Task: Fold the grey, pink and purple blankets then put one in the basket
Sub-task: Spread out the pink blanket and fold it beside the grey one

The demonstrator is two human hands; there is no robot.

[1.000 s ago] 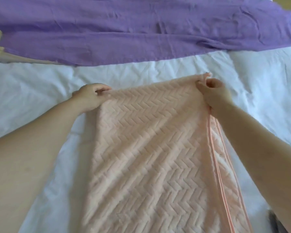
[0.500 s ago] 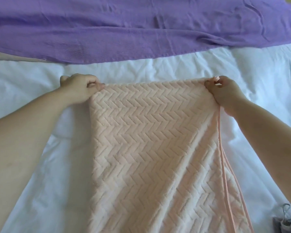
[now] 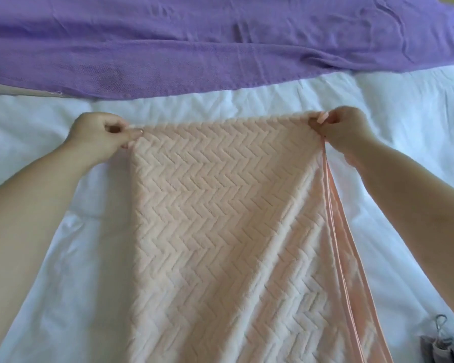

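**While the left hand (image 3: 100, 134) and right hand (image 3: 344, 129) pinch its far corners, the pink blanket (image 3: 220, 218) is held stretched over the bed sheet (image 3: 247, 103)**

1. Pink blanket. It carries a raised herringbone texture and runs from the near edge of the view out to the two hands. The far edge forms a straight line between the hands. Along the right side, several layers with a smooth pink trim (image 3: 336, 205) lie stacked edge on edge, which shows that the blanket is doubled over.

2. Left hand. The fingers are curled and, with the thumb, pinch the far left corner. A ring (image 3: 141, 131) shows on one finger.

3. Right hand. The fingers are curled and, with the thumb, grip the far right corner, where the trimmed edges meet.

4. Purple blanket (image 3: 220, 43). It lies spread and creased across the far side of the bed, apart from the pink blanket, with a band of white sheet between the two.

5. Lower right corner. A piece of grey fabric (image 3: 440, 349) lies on the sheet with a metal clip (image 3: 440, 322) just beyond it. What kind of item the grey fabric is cannot be told.
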